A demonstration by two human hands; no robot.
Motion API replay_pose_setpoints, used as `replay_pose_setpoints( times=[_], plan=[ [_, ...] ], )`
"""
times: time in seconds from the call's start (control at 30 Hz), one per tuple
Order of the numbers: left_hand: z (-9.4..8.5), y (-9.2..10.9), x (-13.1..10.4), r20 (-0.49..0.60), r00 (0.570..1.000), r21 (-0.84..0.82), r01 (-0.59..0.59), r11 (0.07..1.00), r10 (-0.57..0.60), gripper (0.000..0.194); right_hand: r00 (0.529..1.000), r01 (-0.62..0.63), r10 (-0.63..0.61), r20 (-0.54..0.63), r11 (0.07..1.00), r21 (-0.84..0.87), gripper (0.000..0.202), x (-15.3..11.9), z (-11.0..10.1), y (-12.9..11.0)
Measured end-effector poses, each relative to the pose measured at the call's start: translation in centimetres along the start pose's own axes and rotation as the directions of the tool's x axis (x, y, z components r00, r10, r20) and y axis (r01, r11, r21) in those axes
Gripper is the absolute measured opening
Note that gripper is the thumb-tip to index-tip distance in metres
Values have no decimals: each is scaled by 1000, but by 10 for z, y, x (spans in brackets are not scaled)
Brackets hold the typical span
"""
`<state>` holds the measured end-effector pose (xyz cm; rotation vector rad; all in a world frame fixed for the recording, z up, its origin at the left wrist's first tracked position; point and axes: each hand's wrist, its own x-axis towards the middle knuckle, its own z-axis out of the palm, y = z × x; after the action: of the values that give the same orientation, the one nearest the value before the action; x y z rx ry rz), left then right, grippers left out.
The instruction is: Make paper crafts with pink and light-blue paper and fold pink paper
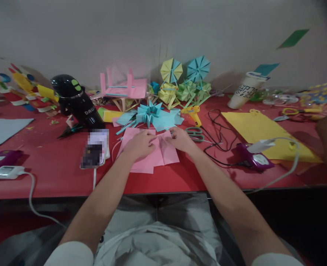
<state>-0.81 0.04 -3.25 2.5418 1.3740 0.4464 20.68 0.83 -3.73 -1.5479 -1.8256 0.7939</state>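
Observation:
Pink paper (pixel 143 162) lies on the red tabletop in front of me, in overlapping pieces, with a fold showing toward its right side. My left hand (pixel 141 145) rests palm down on it, fingers spread and pointing right. At the paper's upper right edge, my right hand (pixel 180 138) has its thumb and fingers bent together on the raised pink flap (pixel 169 149). Just behind the pink paper sit a spiky blue paper star (pixel 150 113) and blue sheets (pixel 167 120). Green-handled scissors (pixel 195 134) lie right beside my right hand.
A phone (pixel 95 149) and black bottle (pixel 80 105) stand left. A yellow glue gun (pixel 192 114) with black cable, a purple power strip (pixel 254 158), yellow paper (pixel 263 129) and a cup (pixel 246 90) are right. Folded paper models (pixel 171 70) line the wall.

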Motion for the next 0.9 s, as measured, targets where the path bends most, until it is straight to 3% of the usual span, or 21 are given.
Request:
replay_pose_setpoints(
  times=[0.1,0.37,0.9],
  plan=[
    [-1,4,2,29,999,76,-28,997,26,45,997,30,-40,-60,988,-151,28,1,0,1],
    [-2,12,-1,36,998,183,-55,982,49,44,998,-5,-15,-68,962,-274,19,1,2,-7],
    [0,17,1,4,1000,130,7,991,-8,42,998,-67,66,-17,911,-406,18,5,-1,-14]
  ],
)
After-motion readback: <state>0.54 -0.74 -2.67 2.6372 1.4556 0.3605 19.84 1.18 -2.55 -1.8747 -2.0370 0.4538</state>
